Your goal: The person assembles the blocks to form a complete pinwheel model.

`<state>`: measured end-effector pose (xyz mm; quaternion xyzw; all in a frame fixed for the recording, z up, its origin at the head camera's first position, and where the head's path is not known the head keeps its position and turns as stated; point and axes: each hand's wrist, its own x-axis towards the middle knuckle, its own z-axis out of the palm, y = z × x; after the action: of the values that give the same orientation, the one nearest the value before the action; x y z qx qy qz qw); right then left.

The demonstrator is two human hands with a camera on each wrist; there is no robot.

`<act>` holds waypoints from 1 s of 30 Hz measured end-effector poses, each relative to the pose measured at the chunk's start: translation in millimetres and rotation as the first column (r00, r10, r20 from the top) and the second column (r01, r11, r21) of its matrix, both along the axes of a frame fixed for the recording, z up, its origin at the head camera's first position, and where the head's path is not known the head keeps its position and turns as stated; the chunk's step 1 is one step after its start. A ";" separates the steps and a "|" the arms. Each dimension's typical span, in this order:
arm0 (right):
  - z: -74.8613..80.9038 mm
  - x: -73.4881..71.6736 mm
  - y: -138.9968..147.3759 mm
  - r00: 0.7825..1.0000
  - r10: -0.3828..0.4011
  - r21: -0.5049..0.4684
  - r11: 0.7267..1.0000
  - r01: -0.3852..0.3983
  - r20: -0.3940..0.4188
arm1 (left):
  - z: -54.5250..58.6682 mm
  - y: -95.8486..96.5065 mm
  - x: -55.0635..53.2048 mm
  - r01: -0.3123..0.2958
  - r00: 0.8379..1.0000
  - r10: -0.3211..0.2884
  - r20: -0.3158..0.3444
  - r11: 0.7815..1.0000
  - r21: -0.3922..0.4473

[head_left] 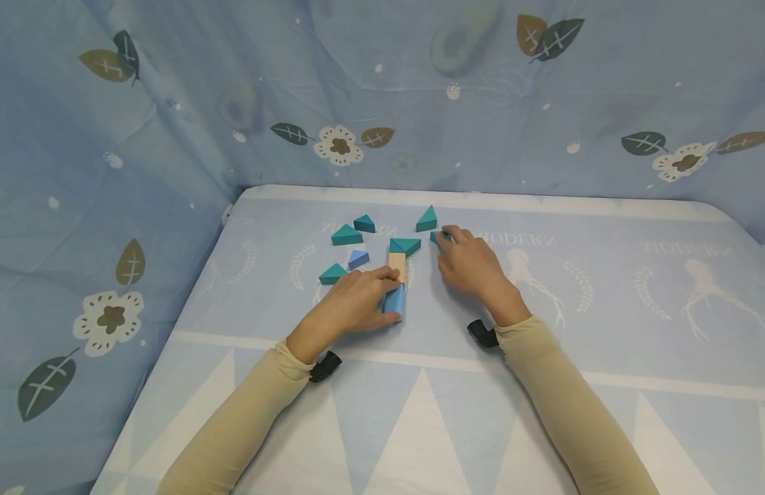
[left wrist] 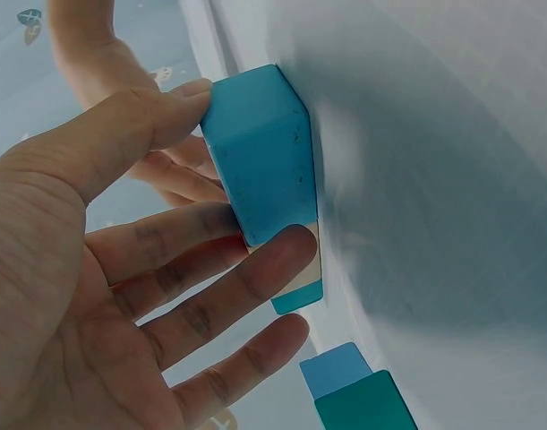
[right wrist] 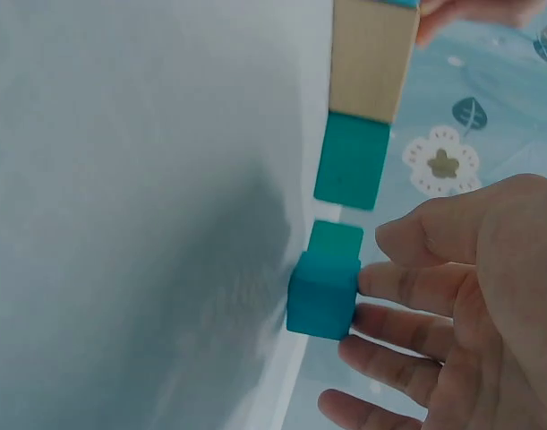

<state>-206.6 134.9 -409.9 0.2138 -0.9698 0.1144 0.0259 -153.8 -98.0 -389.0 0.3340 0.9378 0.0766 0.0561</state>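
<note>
In the middle of the table, a blue block (head_left: 394, 302) lies in line with a plain wooden block (head_left: 397, 261). My left hand (head_left: 360, 299) holds the blue block, thumb at its near end and index finger by the wooden one. Two teal triangular blocks (head_left: 408, 247) sit against the wooden block's far end. My right hand (head_left: 471, 265) touches a small blue triangular block (right wrist: 322, 296) with its fingertips, right of that row. Its thumb stands apart from the block in the right wrist view. Beyond the right hand stands a green triangular block (head_left: 427, 219).
Left of the row lie several loose triangular blocks: a green one (head_left: 347, 235), a dark teal one (head_left: 364, 223), a light blue one (head_left: 358, 259) and another green one (head_left: 333, 273) beside the left hand. A patterned curtain (head_left: 382, 89) hangs behind the table (head_left: 605, 275).
</note>
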 end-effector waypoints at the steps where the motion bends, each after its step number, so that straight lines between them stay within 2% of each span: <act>1: -0.9 0.5 -1.3 1.000 -0.002 -0.001 1.000 0.002 -0.006 | 0.1 -0.1 0.0 0.002 1.000 -0.002 -0.002 1.000 0.003; 10: -5.3 0.2 -5.1 0.999 -0.036 -0.045 0.998 0.037 0.012 | -0.2 -0.3 -0.2 0.013 1.000 -0.013 -0.008 1.000 0.008; 30: -9.3 -5.5 -8.5 0.996 0.057 -0.142 0.989 -0.047 0.066 | -0.7 -1.0 -0.5 0.023 1.000 -0.023 -0.020 1.000 -0.005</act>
<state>-212.2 126.4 -419.2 0.2327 -0.9537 0.1907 0.0039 -154.3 -99.0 -389.7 0.3454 0.9346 0.0702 0.0482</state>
